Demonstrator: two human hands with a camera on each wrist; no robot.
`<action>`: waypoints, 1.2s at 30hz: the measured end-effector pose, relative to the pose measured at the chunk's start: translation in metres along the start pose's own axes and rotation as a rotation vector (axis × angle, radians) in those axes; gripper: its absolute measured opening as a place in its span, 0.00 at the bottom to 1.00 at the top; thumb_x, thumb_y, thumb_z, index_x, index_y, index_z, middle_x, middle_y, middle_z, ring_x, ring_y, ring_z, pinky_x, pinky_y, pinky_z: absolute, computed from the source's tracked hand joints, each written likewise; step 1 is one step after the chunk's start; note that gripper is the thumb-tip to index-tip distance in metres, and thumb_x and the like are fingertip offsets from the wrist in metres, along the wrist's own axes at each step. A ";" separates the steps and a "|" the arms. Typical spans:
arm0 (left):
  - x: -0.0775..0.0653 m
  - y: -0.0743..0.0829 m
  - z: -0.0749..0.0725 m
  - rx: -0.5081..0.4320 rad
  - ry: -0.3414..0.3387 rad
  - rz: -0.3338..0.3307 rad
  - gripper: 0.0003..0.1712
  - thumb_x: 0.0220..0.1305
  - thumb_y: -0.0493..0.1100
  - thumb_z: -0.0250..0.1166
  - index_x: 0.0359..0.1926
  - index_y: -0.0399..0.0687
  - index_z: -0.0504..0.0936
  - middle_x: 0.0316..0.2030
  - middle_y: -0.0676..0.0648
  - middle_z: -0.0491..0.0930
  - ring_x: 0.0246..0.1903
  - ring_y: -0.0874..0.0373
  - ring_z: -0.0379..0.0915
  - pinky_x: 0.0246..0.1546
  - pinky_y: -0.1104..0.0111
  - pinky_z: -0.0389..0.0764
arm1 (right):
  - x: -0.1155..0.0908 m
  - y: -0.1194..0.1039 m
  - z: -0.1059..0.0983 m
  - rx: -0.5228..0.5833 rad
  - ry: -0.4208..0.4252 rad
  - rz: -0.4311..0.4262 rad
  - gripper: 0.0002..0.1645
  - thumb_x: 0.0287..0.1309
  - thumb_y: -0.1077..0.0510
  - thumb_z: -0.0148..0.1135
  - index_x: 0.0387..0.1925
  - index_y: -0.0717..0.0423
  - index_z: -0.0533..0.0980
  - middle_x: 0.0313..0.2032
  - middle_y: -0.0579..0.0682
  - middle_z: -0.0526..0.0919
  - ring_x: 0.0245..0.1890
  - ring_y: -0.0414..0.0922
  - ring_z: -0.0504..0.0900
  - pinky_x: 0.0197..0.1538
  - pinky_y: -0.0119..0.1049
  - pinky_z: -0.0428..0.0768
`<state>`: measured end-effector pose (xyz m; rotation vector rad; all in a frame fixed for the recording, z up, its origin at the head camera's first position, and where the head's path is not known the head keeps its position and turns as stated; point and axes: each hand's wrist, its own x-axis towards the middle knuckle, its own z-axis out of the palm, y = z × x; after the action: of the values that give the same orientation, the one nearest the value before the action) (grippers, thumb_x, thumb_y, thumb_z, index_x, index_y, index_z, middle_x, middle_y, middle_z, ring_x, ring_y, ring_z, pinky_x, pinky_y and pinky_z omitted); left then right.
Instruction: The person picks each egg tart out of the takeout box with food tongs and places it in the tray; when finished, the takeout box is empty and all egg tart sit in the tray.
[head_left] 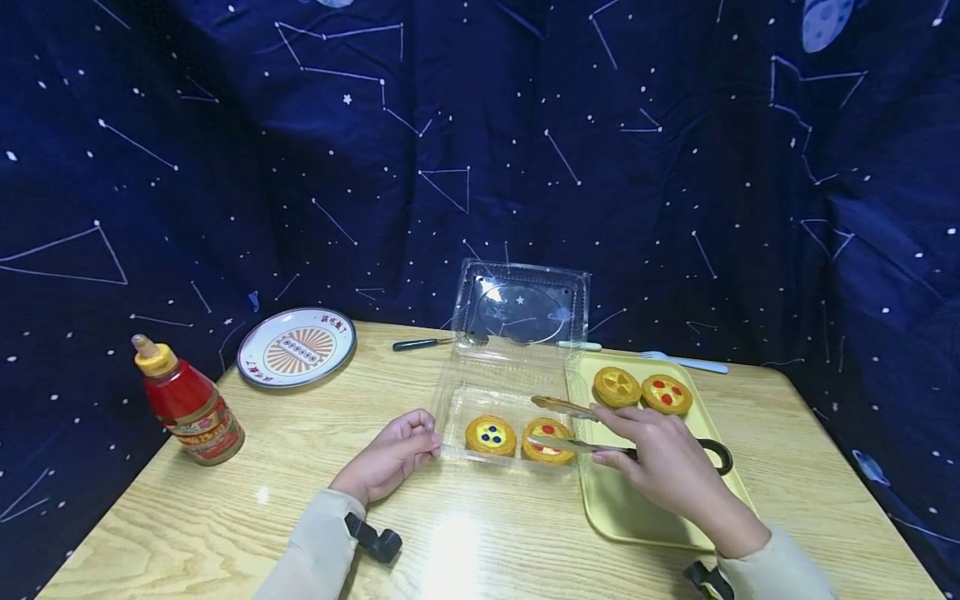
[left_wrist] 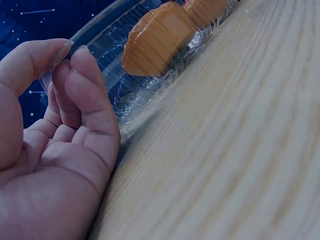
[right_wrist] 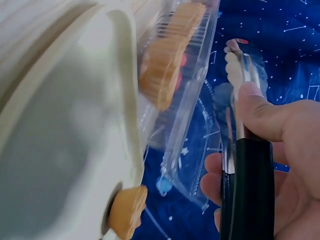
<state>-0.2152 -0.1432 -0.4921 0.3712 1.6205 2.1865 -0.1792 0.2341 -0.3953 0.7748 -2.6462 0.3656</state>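
Observation:
My left hand [head_left: 393,458] pinches the left rim of a clear plastic clamshell box [left_wrist: 112,80], its lid [head_left: 521,312] raised at the back. Inside sit a tart with blue dots [head_left: 491,436] and, to its right, a tart with red dots [head_left: 550,428]. Metal tongs with black handles [right_wrist: 254,185] are held in my right hand [head_left: 667,458]. Their arms are spread above the red-dotted tart; in the right wrist view they hold nothing and stand apart from it. A yellow tray [head_left: 630,508] beside the box carries a plain-topped tart [head_left: 617,386] and another red-dotted tart [head_left: 667,394].
A red sauce bottle [head_left: 198,408] stands at the left, near a patterned plate [head_left: 296,346]. Behind the box lie a black-handled utensil [head_left: 416,344] and a pale-handled one [head_left: 581,345]. A light blue fork [head_left: 686,361] lies behind the tray.

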 end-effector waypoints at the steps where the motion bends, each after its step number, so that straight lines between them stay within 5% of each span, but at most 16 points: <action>1: 0.000 0.000 0.000 0.000 0.001 0.000 0.08 0.68 0.32 0.58 0.40 0.44 0.66 0.32 0.51 0.72 0.37 0.57 0.72 0.41 0.69 0.76 | 0.002 -0.002 0.002 -0.010 -0.004 -0.009 0.37 0.48 0.46 0.76 0.62 0.47 0.77 0.48 0.50 0.85 0.45 0.51 0.84 0.44 0.58 0.76; 21: 0.001 0.000 -0.001 0.005 0.000 0.002 0.07 0.68 0.32 0.57 0.39 0.44 0.66 0.32 0.51 0.73 0.36 0.58 0.73 0.40 0.69 0.76 | 0.031 -0.027 0.019 -0.171 -0.078 -0.198 0.37 0.47 0.41 0.76 0.59 0.50 0.78 0.37 0.48 0.84 0.34 0.50 0.82 0.39 0.52 0.78; 36: 0.001 0.001 0.002 -0.005 0.019 -0.012 0.08 0.67 0.32 0.58 0.40 0.44 0.67 0.31 0.51 0.73 0.36 0.58 0.73 0.40 0.69 0.76 | 0.045 -0.035 0.040 -0.193 -0.146 -0.112 0.39 0.48 0.37 0.74 0.60 0.49 0.77 0.41 0.49 0.84 0.36 0.51 0.81 0.40 0.52 0.76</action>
<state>-0.2156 -0.1411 -0.4904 0.3392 1.6233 2.1910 -0.2061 0.1710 -0.4080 0.9122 -2.7049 0.0232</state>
